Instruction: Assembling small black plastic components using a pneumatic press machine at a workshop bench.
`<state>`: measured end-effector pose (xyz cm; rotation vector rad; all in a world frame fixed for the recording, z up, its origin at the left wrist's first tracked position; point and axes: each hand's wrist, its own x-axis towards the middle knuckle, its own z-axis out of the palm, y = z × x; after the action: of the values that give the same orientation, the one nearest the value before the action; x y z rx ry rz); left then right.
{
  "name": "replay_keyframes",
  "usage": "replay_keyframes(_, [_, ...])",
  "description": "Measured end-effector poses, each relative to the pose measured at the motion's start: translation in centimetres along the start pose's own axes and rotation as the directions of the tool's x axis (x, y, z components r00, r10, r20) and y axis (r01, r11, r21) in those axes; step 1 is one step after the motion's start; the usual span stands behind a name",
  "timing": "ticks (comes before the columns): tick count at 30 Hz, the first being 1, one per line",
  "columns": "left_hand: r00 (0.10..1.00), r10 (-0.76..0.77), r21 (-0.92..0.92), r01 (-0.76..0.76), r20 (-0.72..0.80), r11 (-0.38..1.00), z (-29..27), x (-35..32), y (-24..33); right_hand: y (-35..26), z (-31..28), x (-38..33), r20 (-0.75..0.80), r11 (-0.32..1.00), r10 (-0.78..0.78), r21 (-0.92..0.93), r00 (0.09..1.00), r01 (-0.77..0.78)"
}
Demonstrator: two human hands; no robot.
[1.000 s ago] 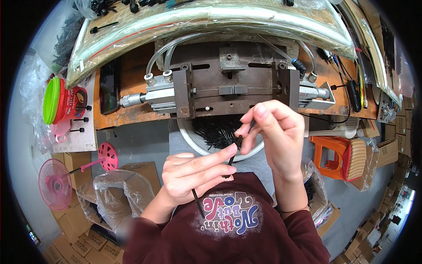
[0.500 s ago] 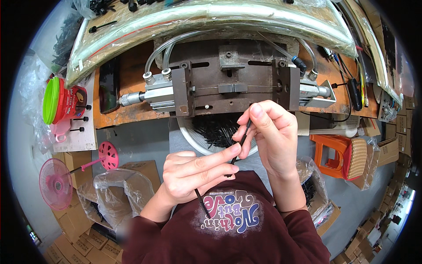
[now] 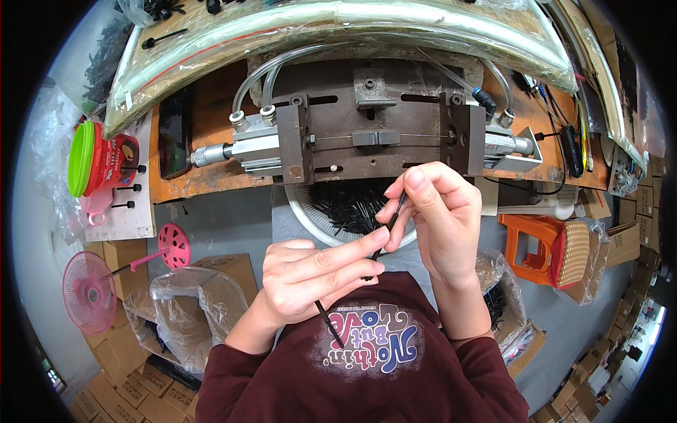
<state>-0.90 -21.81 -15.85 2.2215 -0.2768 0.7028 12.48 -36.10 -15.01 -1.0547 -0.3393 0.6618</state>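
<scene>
In front of my chest, my right hand [image 3: 443, 218] pinches the upper end of a thin black rod [image 3: 393, 221] between thumb and fingers. My left hand [image 3: 303, 278] is closed, its extended fingers pressing on the lower part of that rod. A second black length [image 3: 329, 324] sticks out below the left palm; the fingers hide whether it is a separate piece. Just beyond my hands, a round white basket [image 3: 301, 218] holds many loose black rods [image 3: 345, 206].
A dark metal fixture [image 3: 367, 158] with an air cylinder [image 3: 257, 150] at each side sits on the wooden bench. A red tub [image 3: 116, 166] stands left, above a pink fan [image 3: 89, 292]. At right is an orange stool [image 3: 518, 247]; bagged boxes [image 3: 197, 303] flank me.
Both hands keep the same hold on the rod. The view has shifted very slightly; nothing else visibly differs.
</scene>
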Motion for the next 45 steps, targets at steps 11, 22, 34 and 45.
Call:
replay_keyframes(11, [1.0,-0.009,0.003,0.009,0.004,1.0,0.0,0.0,-0.1,0.3,0.0,-0.4,0.055,1.0,-0.013,0.014,0.998,0.013])
replay_keyframes(22, [0.997,-0.071,0.007,0.071,0.012,0.997,0.3,-0.1,0.2,0.5,-0.4,-0.4,0.065,0.999,0.035,0.021,0.997,-0.036])
replay_keyframes(34, [0.99,-0.135,0.472,0.141,-0.047,0.87,3.7,2.6,-1.9,1.4,-2.2,-1.6,-0.161,0.868,-0.242,-0.477,0.957,0.139])
replay_keyframes(45, [0.983,-0.184,0.54,0.157,-0.004,0.827,4.4,4.1,-2.2,2.1,-4.0,-3.9,-0.136,0.826,-0.371,-0.501,0.919,0.259])
